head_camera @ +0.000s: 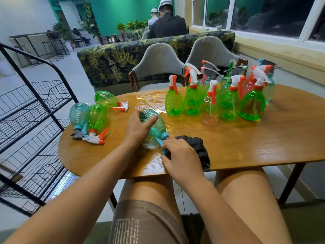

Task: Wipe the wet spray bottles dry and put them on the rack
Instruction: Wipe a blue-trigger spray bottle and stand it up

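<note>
A teal ribbed spray bottle (156, 127) lies on its side on the wooden table (263, 138), its blue trigger pointing toward me. My left hand (139, 129) grips its body from the left. My right hand (181, 159) holds a black cloth (198, 145) under its palm, fingertips at the bottle's trigger. Three more bottles lie at the table's left end: a green one (105, 99), a teal one (78, 114) and another green one (96, 117). Several upright bottles (226, 101) stand at the far right. The black wire rack (35, 110) stands left of the table.
A wet patch (153, 99) shines on the tabletop between the lying and standing bottles. Two grey chairs (158, 62) stand across the table before a leaf-patterned sofa. People sit farther back. My knees are under the near table edge.
</note>
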